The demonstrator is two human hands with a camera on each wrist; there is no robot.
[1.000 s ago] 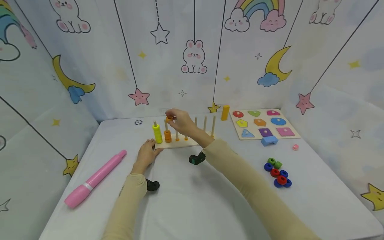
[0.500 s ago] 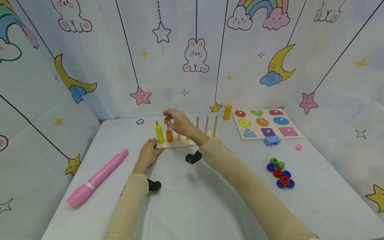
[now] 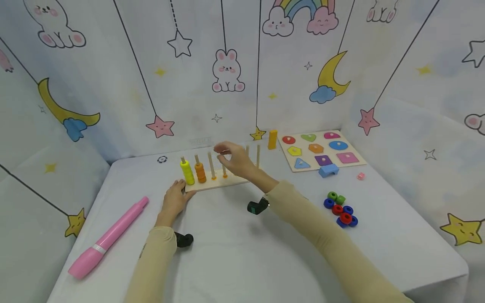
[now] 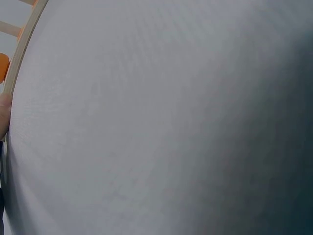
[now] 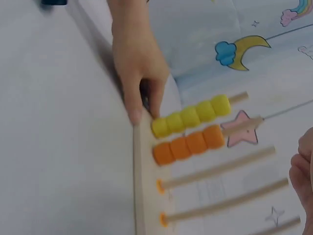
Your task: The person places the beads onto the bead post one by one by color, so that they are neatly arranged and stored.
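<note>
A wooden peg board [image 3: 227, 180] stands at the back of the white table [image 3: 242, 252], with one peg full of yellow beads [image 3: 187, 172] and the one beside it full of orange beads [image 3: 200, 172]. The other pegs [image 3: 211, 165] are bare. My left hand [image 3: 175, 198] holds the board's left corner; in the right wrist view the left hand [image 5: 137, 68] has thumb and fingers set round that corner, next to the yellow beads [image 5: 190, 115] and orange beads [image 5: 188, 144]. My right hand [image 3: 224, 151] hovers over the middle pegs, fingers loosely curled and empty. The left wrist view shows mostly table, with the board's edge [image 4: 24, 54].
A big pink marker [image 3: 107, 237] lies at the left. At the right back sits a shape puzzle board [image 3: 322, 149], a blue block [image 3: 328, 170] and a yellow block [image 3: 272, 139]. Several loose rings [image 3: 341, 209] lie at the right. Fabric walls close in three sides.
My right hand held an orange bead over the second peg; that bead now sits on the orange stack and the hand has drawn off to the right, empty. The left hand stayed.
</note>
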